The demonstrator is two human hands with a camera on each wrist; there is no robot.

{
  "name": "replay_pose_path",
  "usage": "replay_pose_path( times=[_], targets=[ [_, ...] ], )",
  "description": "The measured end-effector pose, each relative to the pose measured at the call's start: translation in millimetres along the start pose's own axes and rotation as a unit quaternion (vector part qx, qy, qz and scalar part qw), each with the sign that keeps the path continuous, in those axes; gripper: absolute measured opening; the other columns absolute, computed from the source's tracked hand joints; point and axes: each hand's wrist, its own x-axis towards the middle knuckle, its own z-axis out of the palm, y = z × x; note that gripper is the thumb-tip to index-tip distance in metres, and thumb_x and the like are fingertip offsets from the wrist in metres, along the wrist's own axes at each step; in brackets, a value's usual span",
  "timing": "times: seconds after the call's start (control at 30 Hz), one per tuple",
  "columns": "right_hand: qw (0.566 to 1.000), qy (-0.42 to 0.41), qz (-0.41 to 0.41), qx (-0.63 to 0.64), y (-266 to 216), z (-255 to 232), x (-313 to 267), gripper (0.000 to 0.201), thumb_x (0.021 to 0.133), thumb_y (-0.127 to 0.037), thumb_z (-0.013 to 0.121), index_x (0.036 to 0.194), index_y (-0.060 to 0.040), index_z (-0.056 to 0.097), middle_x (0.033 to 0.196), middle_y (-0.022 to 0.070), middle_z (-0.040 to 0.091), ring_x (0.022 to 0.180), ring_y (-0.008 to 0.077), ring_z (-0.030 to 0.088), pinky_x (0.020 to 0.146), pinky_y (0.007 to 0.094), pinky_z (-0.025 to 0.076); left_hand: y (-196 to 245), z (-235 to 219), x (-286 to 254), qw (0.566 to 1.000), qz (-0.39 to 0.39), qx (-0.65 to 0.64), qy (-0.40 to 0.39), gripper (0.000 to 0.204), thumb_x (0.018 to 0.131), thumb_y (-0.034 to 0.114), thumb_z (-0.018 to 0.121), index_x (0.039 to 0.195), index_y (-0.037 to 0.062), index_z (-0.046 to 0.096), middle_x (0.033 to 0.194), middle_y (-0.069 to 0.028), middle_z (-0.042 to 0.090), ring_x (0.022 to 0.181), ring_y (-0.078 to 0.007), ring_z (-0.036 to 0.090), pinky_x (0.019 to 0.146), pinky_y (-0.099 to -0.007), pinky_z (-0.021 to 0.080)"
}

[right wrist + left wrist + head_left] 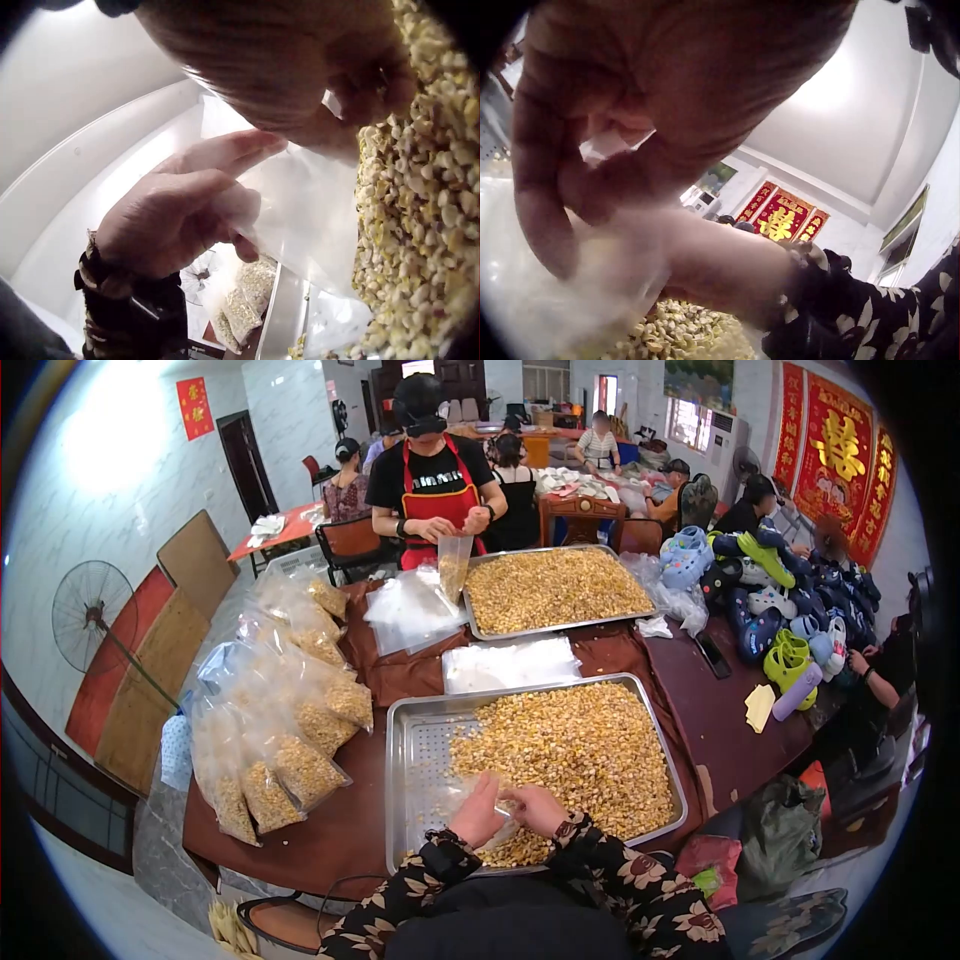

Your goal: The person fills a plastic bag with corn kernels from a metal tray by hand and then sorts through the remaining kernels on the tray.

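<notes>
A clear plastic bag (300,210) hangs between the two hands, low over the near metal tray (400,760) of corn kernels (590,750). My left hand (477,815) pinches one side of the bag's mouth between thumb and fingers. Opposite it, my right hand (540,812) has its fingers curled at the other side of the mouth. In the right wrist view the right hand (300,67) is close over loose kernels (420,195), while the left hand (172,210) grips the film. The left wrist view shows the bag (577,277) blurred below the fingers.
Filled bags (270,760) are heaped at the table's left. Empty bags (510,663) lie beyond the near tray. Across the table a person (430,480) holds a bag (454,565) beside a second kernel tray (555,590). Clogs (790,655) and a phone (712,654) lie at right.
</notes>
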Motion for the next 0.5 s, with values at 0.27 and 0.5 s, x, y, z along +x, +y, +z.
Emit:
replay_pose_path(
  times=[0.27, 0.5],
  targets=[
    [0.993, 0.103, -0.052, 0.027, -8.9, -50.3, 15.0, 0.025, 0.081, -0.019, 0.063, 0.104, -0.0074, 0.065, 0.085, 0.0138, 0.056, 0.079, 0.0301, 0.056, 0.072, 0.0398, 0.046, -4.8, 5.7, 6.8, 0.999, 0.032, 0.013, 0.009, 0.075, 0.074, 0.009, 0.056, 0.141, -0.0026, 0.023, 0.146, -0.0289, 0.021, 0.132, -0.0403, 0.030, 0.105, -0.0363, 0.034],
    [0.883, 0.334, -0.007, -0.330, 38.3, -115.8, 43.2, 0.029, 0.080, -0.031, 0.063, 0.096, -0.0066, 0.063, 0.092, 0.0141, 0.058, 0.090, 0.0328, 0.054, 0.082, 0.0416, 0.041, -1.6, 10.1, 9.8, 0.998, 0.050, 0.019, 0.022, 0.067, 0.072, 0.002, 0.054, 0.133, -0.0081, 0.029, 0.143, -0.0337, 0.020, 0.126, -0.0455, 0.034, 0.102, -0.0390, 0.037]
  ],
)
